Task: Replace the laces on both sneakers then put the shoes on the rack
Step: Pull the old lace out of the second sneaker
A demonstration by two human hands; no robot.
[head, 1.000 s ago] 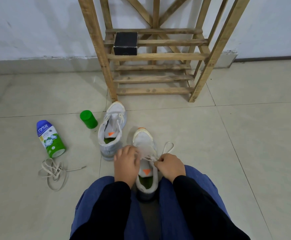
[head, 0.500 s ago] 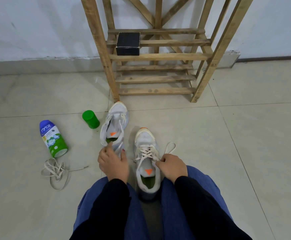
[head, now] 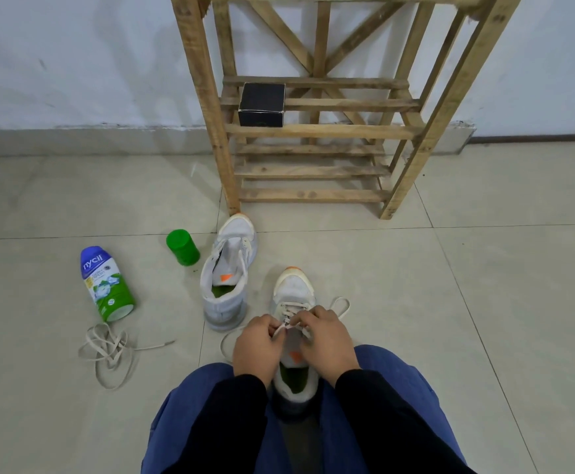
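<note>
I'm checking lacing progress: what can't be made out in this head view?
Head view only:
- Near sneaker: the top eyelets and any knot, hidden under the left hand and right hand pinching its lace.
- Far sneaker: how far it is laced, too small.
- Rack: its top, cut off by the upper edge.
- Bottle: its small print, too small.

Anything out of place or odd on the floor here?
The Nycil bottle lies tipped on its side, a green cylinder stands apart from it, and a loose lace sprawls tangled beside the bottle's base. No spill shows.
</note>
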